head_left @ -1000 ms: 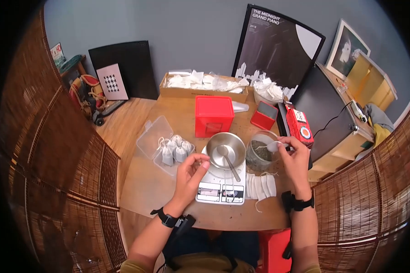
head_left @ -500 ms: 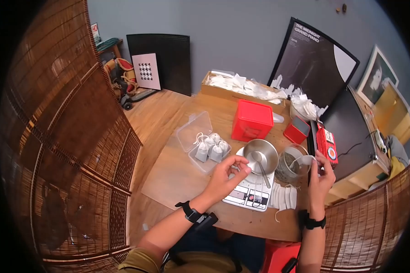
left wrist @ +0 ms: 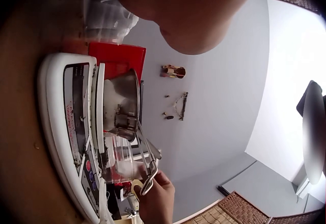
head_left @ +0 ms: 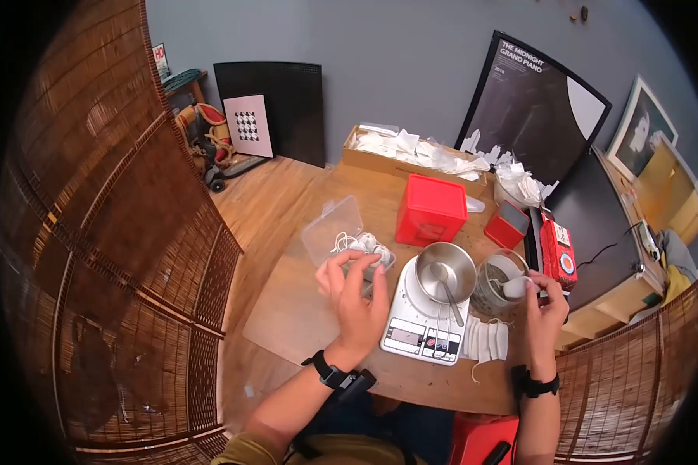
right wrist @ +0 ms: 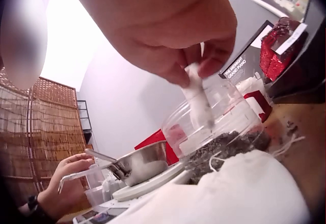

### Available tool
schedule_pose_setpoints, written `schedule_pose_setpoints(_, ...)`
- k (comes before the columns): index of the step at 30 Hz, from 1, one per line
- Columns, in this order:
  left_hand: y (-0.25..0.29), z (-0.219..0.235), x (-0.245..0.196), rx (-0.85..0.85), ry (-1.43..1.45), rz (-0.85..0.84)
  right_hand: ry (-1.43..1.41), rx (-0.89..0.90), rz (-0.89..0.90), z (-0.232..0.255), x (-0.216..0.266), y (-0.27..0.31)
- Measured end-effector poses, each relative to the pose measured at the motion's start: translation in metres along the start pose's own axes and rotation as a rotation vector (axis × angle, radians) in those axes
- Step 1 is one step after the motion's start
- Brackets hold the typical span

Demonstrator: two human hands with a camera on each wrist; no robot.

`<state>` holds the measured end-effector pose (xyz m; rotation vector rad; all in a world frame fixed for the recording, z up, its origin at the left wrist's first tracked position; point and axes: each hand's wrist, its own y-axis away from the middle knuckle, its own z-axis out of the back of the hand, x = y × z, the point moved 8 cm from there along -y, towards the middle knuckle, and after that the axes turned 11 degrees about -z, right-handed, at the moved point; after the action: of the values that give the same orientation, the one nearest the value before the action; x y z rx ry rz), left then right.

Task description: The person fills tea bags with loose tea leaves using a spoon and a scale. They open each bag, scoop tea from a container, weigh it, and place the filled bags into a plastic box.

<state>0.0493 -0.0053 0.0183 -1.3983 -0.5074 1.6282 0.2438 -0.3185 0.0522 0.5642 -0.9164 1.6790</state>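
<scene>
My right hand (head_left: 547,314) pinches a small white drawstring bag (right wrist: 199,104) between thumb and fingers. It holds the bag at the mouth of a clear round jar (head_left: 490,297), which has dark dried leaves (right wrist: 216,147) at its bottom. Raised, with fingers loosely bent and nothing visible between them, my left hand (head_left: 355,298) overlaps a clear lidded plastic box (head_left: 329,226) holding several filled white bags (head_left: 367,242). Between the hands, a metal pan (head_left: 461,267) with a spoon (head_left: 451,298) in it stands on a white kitchen scale (head_left: 399,322).
Several flat white bags (head_left: 485,339) lie right of the scale. Behind are a red lidded canister (head_left: 434,203), a small red tin (head_left: 506,225), a cardboard box (head_left: 411,172) of white bags and a bowl (head_left: 512,186). A red packet (head_left: 558,244) lies to the right.
The view has swung left. My left hand has moved from beside the pan leftward to the plastic box. The right hand keeps the white bag at the jar, now slightly lower.
</scene>
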Motion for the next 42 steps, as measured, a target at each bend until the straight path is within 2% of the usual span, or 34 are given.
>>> schedule_pose_setpoints(1,-0.002,-0.001,-0.001,-0.001,0.007,-0.003,0.005,-0.116,0.128,0.007,0.010,0.002)
schedule_pose_setpoints(2,-0.001,-0.008,-0.002,0.078,-0.048,0.012,0.010,-0.228,0.257,0.014,0.020,0.005)
schedule_pose_setpoints(3,0.002,-0.014,-0.001,0.158,-0.104,0.027,0.006,-0.151,0.230,0.011,0.017,0.002)
schedule_pose_setpoints(4,0.003,-0.014,0.000,0.161,-0.100,0.027,0.009,-0.153,0.227,0.013,0.018,0.002)
schedule_pose_setpoints(6,0.006,-0.024,0.000,0.283,-0.184,-0.043,-0.006,0.000,-0.045,0.005,-0.002,-0.002)
schedule_pose_setpoints(10,0.008,-0.026,0.002,0.291,-0.186,-0.066,-0.071,-0.120,0.109,0.011,0.003,0.001)
schedule_pose_setpoints(14,0.007,-0.028,0.002,0.332,-0.181,-0.080,-0.121,-0.162,0.048,0.015,0.000,0.002)
schedule_pose_setpoints(16,0.008,-0.029,0.003,0.339,-0.183,-0.071,0.048,-0.081,0.114,0.012,0.006,0.000)
schedule_pose_setpoints(17,0.009,-0.029,0.005,0.321,-0.172,-0.061,0.031,-0.013,-0.065,0.009,-0.004,-0.002)
schedule_pose_setpoints(18,0.009,-0.029,0.006,0.304,-0.158,-0.054,0.032,-0.025,-0.074,0.008,-0.002,0.000)
schedule_pose_setpoints(20,0.008,-0.029,0.007,0.303,-0.134,-0.049,-0.113,-0.163,0.015,0.016,0.006,0.003)
schedule_pose_setpoints(21,0.009,-0.028,0.009,0.298,-0.121,-0.033,-0.055,-0.143,0.131,0.013,0.008,0.000)
schedule_pose_setpoints(22,0.010,-0.028,0.008,0.306,-0.116,-0.037,0.052,-0.074,0.101,0.011,0.002,-0.001)
schedule_pose_setpoints(25,0.009,-0.029,0.005,0.306,-0.129,-0.065,-0.055,-0.154,0.012,0.018,-0.005,0.001)
schedule_pose_setpoints(28,0.008,-0.027,0.001,0.318,-0.150,-0.052,-0.020,-0.099,0.001,0.014,-0.012,0.000)
schedule_pose_setpoints(30,0.009,-0.028,0.001,0.319,-0.176,-0.073,-0.171,-0.171,0.020,0.018,-0.011,0.002)
schedule_pose_setpoints(32,0.010,-0.029,0.002,0.331,-0.182,-0.085,-0.172,-0.166,0.010,0.022,-0.014,0.002)
schedule_pose_setpoints(34,0.010,-0.031,0.002,0.350,-0.187,-0.097,-0.268,-0.095,-0.051,0.023,-0.027,0.001)
schedule_pose_setpoints(37,0.008,-0.031,0.002,0.354,-0.162,-0.056,-0.417,-0.083,-0.106,0.037,-0.027,0.016)
schedule_pose_setpoints(40,0.008,-0.031,0.003,0.374,-0.142,-0.022,-0.458,-0.065,-0.089,0.052,-0.037,0.034)
schedule_pose_setpoints(42,0.006,-0.024,0.001,0.293,-0.129,-0.035,-0.445,-0.065,-0.109,0.061,-0.042,0.048)
